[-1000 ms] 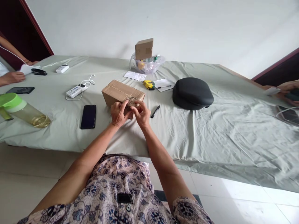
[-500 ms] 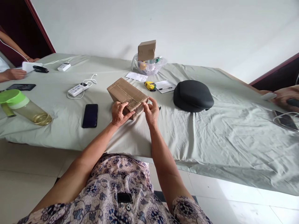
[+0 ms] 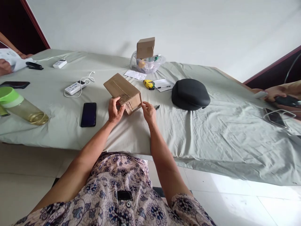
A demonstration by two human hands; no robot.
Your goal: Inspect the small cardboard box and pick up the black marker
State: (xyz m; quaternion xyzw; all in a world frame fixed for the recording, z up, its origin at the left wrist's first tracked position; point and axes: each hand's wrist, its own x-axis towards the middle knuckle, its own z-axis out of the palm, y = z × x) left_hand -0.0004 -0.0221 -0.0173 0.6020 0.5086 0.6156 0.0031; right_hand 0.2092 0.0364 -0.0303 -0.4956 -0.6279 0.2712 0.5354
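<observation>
A brown cardboard box (image 3: 121, 88) sealed with tape lies tilted on the grey-green cloth in front of me, its near end raised. My left hand (image 3: 115, 110) grips that near end from the left, fingers curled on the box. At the box's near right corner my right hand (image 3: 149, 111) pinches with thumb and forefinger; what is between them is too small to make out. A black marker (image 3: 157, 107) lies just behind my right hand.
A black phone (image 3: 88, 114) lies left of the box, a white power strip (image 3: 74, 88) beyond it. A green-lidded bottle (image 3: 21, 107) is far left. A black hard case (image 3: 190, 94), yellow tape measure (image 3: 149, 84), papers and a clear bowl (image 3: 148, 64) holding a small box stand behind. Other people's hands are at both edges.
The box has turned and its near end has lifted. My right hand slid from the top of the box to its right corner; my left hand stays on the near end.
</observation>
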